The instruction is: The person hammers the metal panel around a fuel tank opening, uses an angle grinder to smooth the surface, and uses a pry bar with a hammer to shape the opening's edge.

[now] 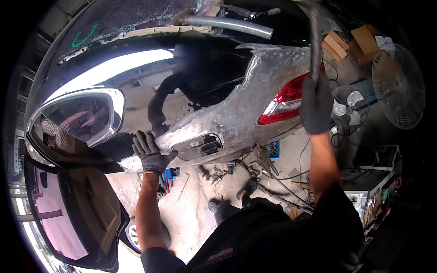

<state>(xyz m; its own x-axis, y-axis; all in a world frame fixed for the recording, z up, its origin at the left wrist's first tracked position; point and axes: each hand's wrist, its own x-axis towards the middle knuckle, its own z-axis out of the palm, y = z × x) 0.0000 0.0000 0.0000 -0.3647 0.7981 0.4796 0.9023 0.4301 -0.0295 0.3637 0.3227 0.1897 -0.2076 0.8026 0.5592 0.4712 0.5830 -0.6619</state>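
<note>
My left hand point(150, 154), in a dark grey knit glove, lies with spread fingers on the car's rear side panel point(268, 73). That panel is partly black paint and partly bare, sanded metal. Right beside the hand is the fuel filler opening point(200, 146). Raised at the right, my right hand point(317, 105), gloved too, is closed round a long, dark metal bar point(315, 50). The bar points away from me, and its far end is blurred near the upper edge. Just left of that hand sits the red and clear tail light point(283, 101), which the glove partly overlaps.
An open car door point(75, 214) stands at the left. A metal tube point(232, 26) lies on the car. Tools, including a blue tray point(274, 149), and cables lie on the floor. At the right are a large fan point(398, 86), cardboard boxes point(365, 38) and a cart point(371, 182).
</note>
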